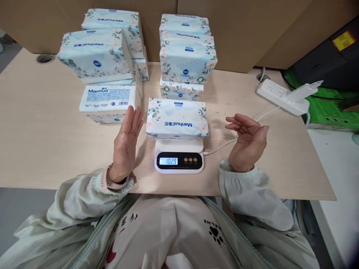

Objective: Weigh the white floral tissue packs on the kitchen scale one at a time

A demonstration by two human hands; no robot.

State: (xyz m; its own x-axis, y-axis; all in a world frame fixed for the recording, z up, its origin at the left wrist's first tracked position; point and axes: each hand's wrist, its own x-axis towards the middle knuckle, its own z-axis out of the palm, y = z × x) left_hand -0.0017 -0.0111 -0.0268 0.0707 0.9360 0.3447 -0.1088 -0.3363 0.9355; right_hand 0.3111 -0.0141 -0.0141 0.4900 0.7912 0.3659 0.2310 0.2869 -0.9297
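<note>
A light-blue floral pack of tissues (177, 119) lies on the white digital scale (179, 164), covering most of its plate. The lit display reads 102.9. My left hand (126, 144) is held upright to the left of this pack, palm inward, fingers stretched out and touching nothing I can see. On the other side, my right hand (246, 142) hovers apart from the pack, with fingers extended toward it and thumb raised. Just beyond my left fingertips, another tissue pack (109, 101) lies at the bottom of the left stack.
More tissue packs are piled in a left stack (92, 56) and a right stack (187, 56) against a cardboard wall (224, 33). A white power strip (280, 97) lies at right, and a white cable (221, 146) runs to the scale. A green crate (328, 112) stands beyond.
</note>
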